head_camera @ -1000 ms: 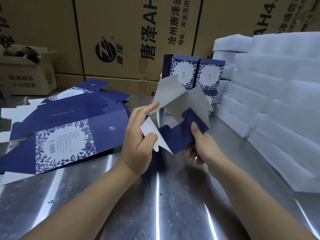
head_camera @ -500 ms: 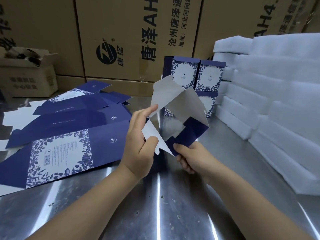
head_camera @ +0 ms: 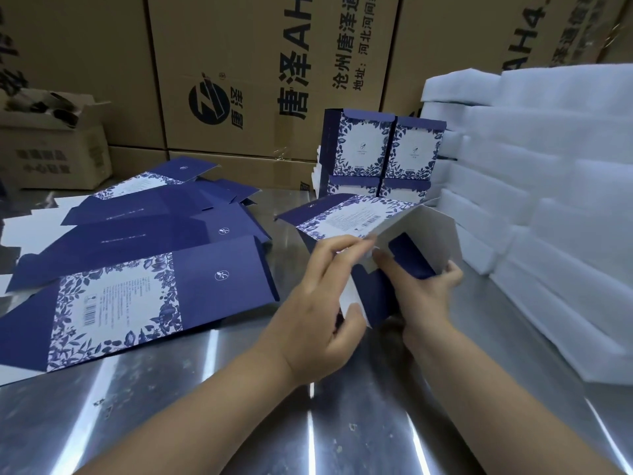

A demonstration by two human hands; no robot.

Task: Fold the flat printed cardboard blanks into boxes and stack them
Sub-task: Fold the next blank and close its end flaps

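half-folded box held, finished boxes stacked behind

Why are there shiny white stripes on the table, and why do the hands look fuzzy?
Head view: the shiny steel table throws back light as bright glare streaks; head view again, the left hand and right hand gripping the half-folded blue printed cardboard box are smeared by motion blur, while the flat blue cardboard blanks look sharper.
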